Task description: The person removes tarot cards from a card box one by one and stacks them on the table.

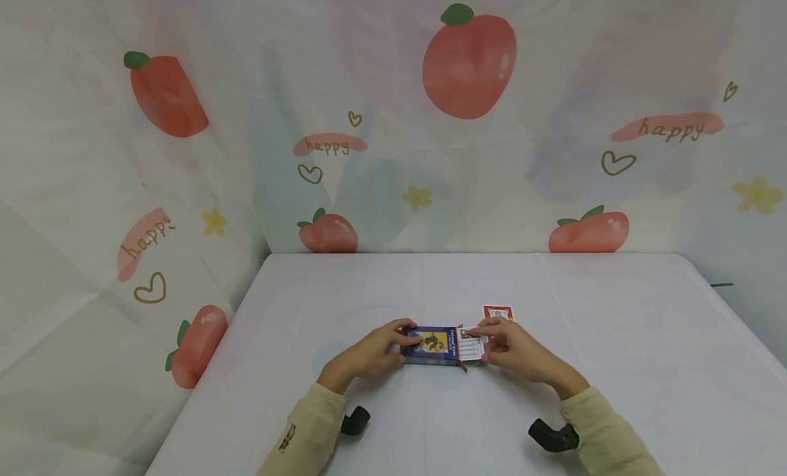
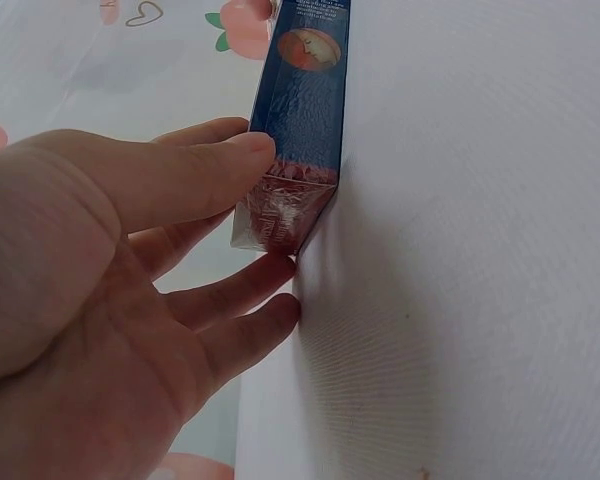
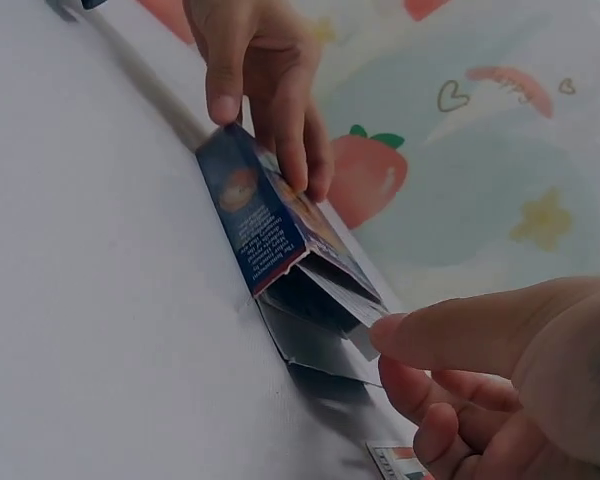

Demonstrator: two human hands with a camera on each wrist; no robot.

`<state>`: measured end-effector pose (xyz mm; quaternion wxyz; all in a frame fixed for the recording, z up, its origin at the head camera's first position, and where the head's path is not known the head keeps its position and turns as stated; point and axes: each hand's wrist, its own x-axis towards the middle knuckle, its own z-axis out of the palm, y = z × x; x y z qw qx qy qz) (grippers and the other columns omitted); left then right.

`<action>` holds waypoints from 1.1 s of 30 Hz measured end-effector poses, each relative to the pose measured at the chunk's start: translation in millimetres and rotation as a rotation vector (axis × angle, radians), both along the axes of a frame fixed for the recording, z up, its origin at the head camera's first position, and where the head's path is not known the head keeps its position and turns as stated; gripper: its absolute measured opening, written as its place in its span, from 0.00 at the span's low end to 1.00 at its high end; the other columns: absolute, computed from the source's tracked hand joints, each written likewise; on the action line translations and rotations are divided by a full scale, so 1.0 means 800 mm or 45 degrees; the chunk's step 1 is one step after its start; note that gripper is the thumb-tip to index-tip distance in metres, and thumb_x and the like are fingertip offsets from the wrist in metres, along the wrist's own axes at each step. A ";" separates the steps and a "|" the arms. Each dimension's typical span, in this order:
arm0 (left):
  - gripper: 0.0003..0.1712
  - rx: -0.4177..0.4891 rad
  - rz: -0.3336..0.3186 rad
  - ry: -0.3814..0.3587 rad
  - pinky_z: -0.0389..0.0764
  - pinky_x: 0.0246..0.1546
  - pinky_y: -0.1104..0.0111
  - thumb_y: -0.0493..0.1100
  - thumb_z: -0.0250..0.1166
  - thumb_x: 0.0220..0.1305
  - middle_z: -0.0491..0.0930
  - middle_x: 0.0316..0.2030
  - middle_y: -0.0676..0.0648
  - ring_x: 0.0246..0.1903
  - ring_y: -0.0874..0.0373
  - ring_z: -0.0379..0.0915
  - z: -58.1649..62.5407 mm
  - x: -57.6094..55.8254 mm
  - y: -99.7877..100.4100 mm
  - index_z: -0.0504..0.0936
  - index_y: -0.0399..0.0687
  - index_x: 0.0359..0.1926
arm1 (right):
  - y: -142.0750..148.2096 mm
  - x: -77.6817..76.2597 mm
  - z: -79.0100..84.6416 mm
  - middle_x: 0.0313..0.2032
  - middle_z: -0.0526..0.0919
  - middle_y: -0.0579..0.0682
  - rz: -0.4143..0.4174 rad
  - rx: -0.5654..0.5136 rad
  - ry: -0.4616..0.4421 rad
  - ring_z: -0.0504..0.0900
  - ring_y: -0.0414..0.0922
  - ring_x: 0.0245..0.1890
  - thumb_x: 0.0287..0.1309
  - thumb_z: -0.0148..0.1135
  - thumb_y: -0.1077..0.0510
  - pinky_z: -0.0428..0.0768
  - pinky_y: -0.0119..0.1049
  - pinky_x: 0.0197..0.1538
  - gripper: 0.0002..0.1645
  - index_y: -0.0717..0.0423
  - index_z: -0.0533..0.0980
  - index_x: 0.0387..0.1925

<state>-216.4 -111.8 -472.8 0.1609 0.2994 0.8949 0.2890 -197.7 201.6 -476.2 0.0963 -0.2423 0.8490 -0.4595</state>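
A dark blue card box (image 1: 429, 345) with a yellow picture lies on the white table, its right end opened. My left hand (image 1: 375, 350) grips its left end; in the left wrist view the thumb presses one side of the box (image 2: 300, 100), with clear wrap over the end. Out of the opened end sticks a white printed card (image 1: 471, 347), which my right hand (image 1: 519, 350) pinches by its edge. The right wrist view shows a flap (image 3: 310, 340) hanging below the opening of the box (image 3: 242, 205). How much is inside stays hidden.
A red-bordered card (image 1: 498, 311) lies on the table just behind my right fingers. Black curved pieces (image 1: 355, 421) stick out by both sleeves. Patterned cloth (image 1: 393, 121) stands behind the table (image 1: 320, 285) and along its left side.
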 end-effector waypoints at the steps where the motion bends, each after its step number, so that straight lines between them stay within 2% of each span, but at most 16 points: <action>1: 0.28 0.001 0.000 0.001 0.64 0.74 0.52 0.33 0.63 0.69 0.63 0.74 0.47 0.77 0.48 0.56 0.001 0.000 0.000 0.75 0.50 0.68 | 0.000 -0.001 0.000 0.57 0.71 0.70 0.013 -0.037 -0.032 0.77 0.34 0.35 0.57 0.65 0.71 0.78 0.26 0.36 0.26 0.70 0.77 0.59; 8: 0.28 0.003 0.011 -0.004 0.64 0.75 0.52 0.33 0.64 0.68 0.62 0.75 0.47 0.77 0.48 0.55 0.002 0.000 0.000 0.75 0.50 0.68 | -0.002 -0.004 0.000 0.55 0.75 0.70 0.029 -0.159 -0.155 0.75 0.34 0.31 0.58 0.60 0.72 0.76 0.26 0.29 0.29 0.71 0.72 0.63; 14: 0.28 -0.004 0.021 -0.012 0.64 0.75 0.52 0.33 0.64 0.68 0.62 0.75 0.48 0.77 0.49 0.55 0.003 0.000 0.000 0.75 0.51 0.68 | 0.001 -0.005 0.000 0.45 0.78 0.67 0.020 -0.154 -0.187 0.72 0.35 0.28 0.59 0.59 0.72 0.74 0.28 0.27 0.28 0.69 0.75 0.62; 19: 0.28 -0.002 0.013 -0.009 0.64 0.75 0.52 0.33 0.64 0.69 0.62 0.75 0.47 0.77 0.49 0.55 0.002 0.000 0.001 0.75 0.51 0.68 | 0.005 -0.006 0.000 0.47 0.80 0.65 0.000 -0.110 -0.167 0.70 0.35 0.26 0.59 0.58 0.71 0.71 0.26 0.27 0.26 0.66 0.78 0.60; 23: 0.28 -0.002 0.014 -0.012 0.64 0.75 0.52 0.33 0.64 0.68 0.62 0.75 0.48 0.77 0.49 0.55 0.001 0.000 0.001 0.75 0.52 0.68 | 0.009 -0.007 0.003 0.35 0.80 0.56 -0.065 -0.047 -0.122 0.69 0.34 0.25 0.61 0.63 0.65 0.70 0.26 0.26 0.21 0.64 0.81 0.56; 26: 0.28 -0.005 0.018 -0.015 0.64 0.75 0.52 0.33 0.64 0.69 0.62 0.75 0.48 0.77 0.49 0.55 0.001 0.000 0.000 0.75 0.52 0.68 | 0.011 -0.007 0.006 0.27 0.75 0.50 -0.116 0.002 -0.098 0.70 0.34 0.25 0.61 0.67 0.60 0.70 0.26 0.26 0.20 0.63 0.83 0.54; 28: 0.28 -0.004 0.016 -0.014 0.64 0.75 0.52 0.34 0.64 0.69 0.62 0.75 0.48 0.77 0.49 0.55 0.001 0.000 0.000 0.75 0.52 0.68 | 0.012 -0.007 0.007 0.30 0.78 0.53 -0.135 0.009 -0.101 0.71 0.35 0.25 0.60 0.68 0.59 0.71 0.27 0.27 0.21 0.63 0.82 0.54; 31: 0.28 0.002 0.011 -0.011 0.64 0.75 0.52 0.33 0.64 0.69 0.62 0.75 0.48 0.77 0.48 0.55 0.000 0.000 0.000 0.75 0.51 0.68 | 0.013 -0.006 0.007 0.41 0.82 0.60 -0.152 -0.010 -0.135 0.73 0.36 0.25 0.60 0.67 0.62 0.72 0.27 0.26 0.23 0.64 0.80 0.57; 33: 0.28 0.001 0.006 -0.006 0.64 0.75 0.52 0.33 0.64 0.69 0.62 0.75 0.48 0.77 0.48 0.55 -0.001 0.000 0.001 0.75 0.51 0.69 | 0.014 -0.006 0.007 0.43 0.82 0.61 -0.156 -0.023 -0.158 0.72 0.36 0.24 0.60 0.66 0.64 0.71 0.26 0.25 0.24 0.64 0.79 0.59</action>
